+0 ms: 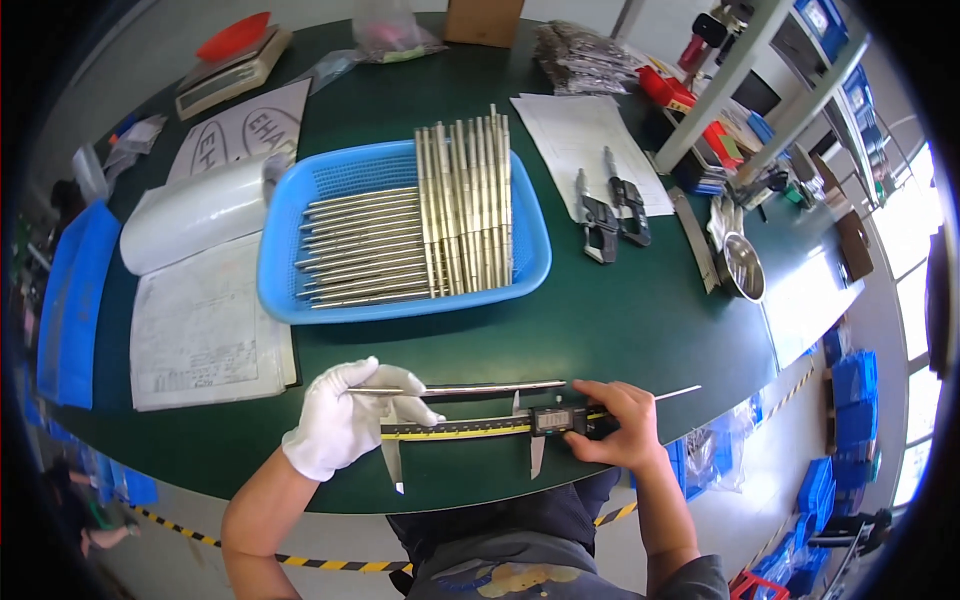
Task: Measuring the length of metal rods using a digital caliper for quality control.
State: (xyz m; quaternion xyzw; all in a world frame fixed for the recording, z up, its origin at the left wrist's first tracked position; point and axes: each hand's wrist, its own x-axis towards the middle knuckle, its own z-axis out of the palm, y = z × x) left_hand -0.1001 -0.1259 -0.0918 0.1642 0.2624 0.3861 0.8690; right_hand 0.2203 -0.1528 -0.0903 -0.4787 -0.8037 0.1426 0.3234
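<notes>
My left hand (340,415), in a white glove, is closed around one end of a slim metal rod (490,388). The rod points to the right, just above a digital caliper (470,430) with a black and yellow beam. My right hand (622,425), bare, grips the caliper at its display slide, and the thin depth rod sticks out past it. The caliper's jaws are spread wide and point toward me, with nothing between them. The gloved fingers reach the caliper's left end; whether they also hold it I cannot tell.
Beyond my hands a blue plastic basket (400,314) holds several metal rods in two crossing layers. Two micrometers (600,230) lie on paper at right, near a metal bowl (742,268). Left are a drawing binder (210,340) and a blue bin (75,305). A scale (235,75) stands far left.
</notes>
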